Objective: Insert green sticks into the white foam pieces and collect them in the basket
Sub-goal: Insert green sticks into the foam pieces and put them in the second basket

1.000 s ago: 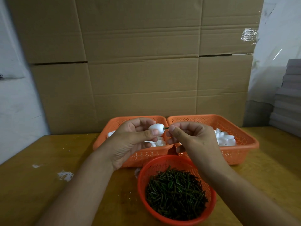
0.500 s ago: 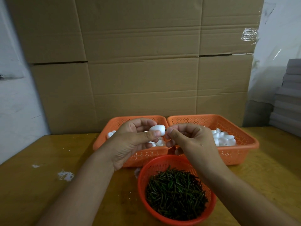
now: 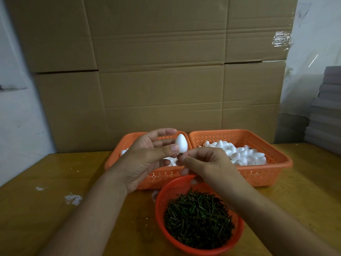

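The white foam piece (image 3: 181,143), which lay sideways between the two hands a second ago with a short green stick showing at its right end, now stands upright with its pointed end up. The left hand (image 3: 147,156) has turned it and holds it at thumb and fingertip, its other fingers now spread looser. The right hand (image 3: 206,163) has dropped from beside the piece to just under it, pinching at its base, where the stick seems almost wholly hidden.

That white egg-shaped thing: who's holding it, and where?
The left hand pinches the foam egg at its lower side; the right hand pinches just beneath its base.
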`<action>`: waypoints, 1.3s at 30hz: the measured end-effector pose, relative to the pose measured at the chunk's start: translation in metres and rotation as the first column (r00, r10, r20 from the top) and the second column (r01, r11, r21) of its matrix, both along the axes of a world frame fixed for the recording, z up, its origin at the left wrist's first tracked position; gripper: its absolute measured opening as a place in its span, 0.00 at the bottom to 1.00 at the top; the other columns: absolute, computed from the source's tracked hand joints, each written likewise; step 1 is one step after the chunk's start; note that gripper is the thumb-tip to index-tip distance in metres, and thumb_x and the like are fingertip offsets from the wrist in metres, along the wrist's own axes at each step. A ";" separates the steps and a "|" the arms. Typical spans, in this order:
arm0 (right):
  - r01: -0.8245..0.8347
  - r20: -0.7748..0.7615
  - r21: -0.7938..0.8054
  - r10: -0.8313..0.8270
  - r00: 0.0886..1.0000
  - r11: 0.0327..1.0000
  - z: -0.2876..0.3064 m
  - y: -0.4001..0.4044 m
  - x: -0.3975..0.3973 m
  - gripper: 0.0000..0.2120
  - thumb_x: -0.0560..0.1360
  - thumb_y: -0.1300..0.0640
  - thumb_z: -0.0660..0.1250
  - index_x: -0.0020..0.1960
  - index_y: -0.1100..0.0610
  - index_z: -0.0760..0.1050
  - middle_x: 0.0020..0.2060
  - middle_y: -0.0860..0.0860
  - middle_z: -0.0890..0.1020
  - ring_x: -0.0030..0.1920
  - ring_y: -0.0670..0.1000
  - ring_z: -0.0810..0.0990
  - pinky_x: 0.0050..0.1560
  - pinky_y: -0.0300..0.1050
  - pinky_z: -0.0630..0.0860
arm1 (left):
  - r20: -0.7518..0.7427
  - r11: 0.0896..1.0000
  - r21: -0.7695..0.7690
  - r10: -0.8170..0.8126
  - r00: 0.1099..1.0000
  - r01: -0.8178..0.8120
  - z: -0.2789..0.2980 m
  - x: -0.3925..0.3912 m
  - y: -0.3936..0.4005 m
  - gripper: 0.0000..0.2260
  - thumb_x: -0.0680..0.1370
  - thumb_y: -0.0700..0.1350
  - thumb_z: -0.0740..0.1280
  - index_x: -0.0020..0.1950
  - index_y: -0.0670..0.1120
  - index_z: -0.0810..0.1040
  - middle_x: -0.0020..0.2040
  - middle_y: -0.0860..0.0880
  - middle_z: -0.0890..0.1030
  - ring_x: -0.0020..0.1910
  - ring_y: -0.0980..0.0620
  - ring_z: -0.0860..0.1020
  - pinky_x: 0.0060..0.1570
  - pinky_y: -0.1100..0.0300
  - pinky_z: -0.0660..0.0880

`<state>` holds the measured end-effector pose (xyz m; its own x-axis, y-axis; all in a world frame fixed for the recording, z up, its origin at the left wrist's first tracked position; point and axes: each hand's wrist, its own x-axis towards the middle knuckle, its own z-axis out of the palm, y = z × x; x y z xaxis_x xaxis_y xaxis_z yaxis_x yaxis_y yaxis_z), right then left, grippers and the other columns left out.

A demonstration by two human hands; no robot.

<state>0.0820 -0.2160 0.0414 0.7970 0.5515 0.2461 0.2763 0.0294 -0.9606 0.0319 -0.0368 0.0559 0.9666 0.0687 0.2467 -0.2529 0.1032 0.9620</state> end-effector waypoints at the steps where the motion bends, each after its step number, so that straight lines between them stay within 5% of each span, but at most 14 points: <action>1: -0.007 -0.001 0.002 0.007 1.000 1.000 0.000 0.000 0.000 0.06 0.77 0.57 0.70 0.45 0.56 0.85 0.34 0.55 0.85 0.33 0.44 0.81 0.32 0.36 0.76 | -0.003 1.000 0.009 -0.002 1.000 0.002 0.000 0.000 0.000 0.17 0.67 0.45 0.79 0.55 0.52 0.85 0.52 0.46 0.86 0.42 0.54 0.83 0.40 0.62 0.79; 13: 0.079 0.002 0.065 -0.079 0.997 0.995 0.004 -0.001 0.000 0.07 0.74 0.59 0.74 0.38 0.57 0.82 0.29 0.55 0.82 0.26 0.45 0.76 0.28 0.35 0.73 | -0.009 0.999 0.032 0.036 0.999 -0.036 0.000 0.000 -0.004 0.17 0.69 0.48 0.77 0.57 0.49 0.83 0.48 0.47 0.86 0.44 0.55 0.83 0.38 0.64 0.78; 18: 0.079 0.011 0.052 -0.080 0.997 0.996 0.004 0.000 -0.001 0.08 0.73 0.59 0.75 0.38 0.61 0.81 0.28 0.54 0.81 0.25 0.45 0.74 0.27 0.34 0.72 | -0.005 0.999 0.048 0.017 1.000 -0.017 0.000 -0.001 -0.005 0.22 0.66 0.50 0.79 0.59 0.48 0.83 0.56 0.40 0.85 0.47 0.51 0.84 0.40 0.62 0.79; 27: 0.069 0.057 0.021 -0.070 0.996 0.997 0.003 -0.001 -0.001 0.08 0.74 0.58 0.73 0.38 0.59 0.83 0.30 0.57 0.82 0.27 0.45 0.76 0.29 0.35 0.73 | 0.009 0.987 0.154 0.047 0.999 -0.048 0.000 0.000 -0.005 0.18 0.70 0.48 0.77 0.59 0.47 0.83 0.57 0.43 0.85 0.50 0.50 0.82 0.43 0.62 0.77; 39: -0.014 0.094 -0.001 0.014 0.995 1.000 0.005 -0.003 -0.004 0.09 0.79 0.61 0.67 0.43 0.61 0.83 0.29 0.47 0.82 0.30 0.41 0.79 0.31 0.36 0.75 | -0.017 0.990 0.120 -0.070 0.997 0.072 0.000 -0.002 0.000 0.17 0.73 0.48 0.74 0.60 0.47 0.83 0.49 0.45 0.85 0.44 0.54 0.81 0.44 0.62 0.78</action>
<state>0.0783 -0.2186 0.0461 0.7624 0.5626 0.3197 0.3652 0.0338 -0.9303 0.0298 -0.0370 0.0562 0.9712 -0.0295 0.2363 -0.2363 0.0035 0.9717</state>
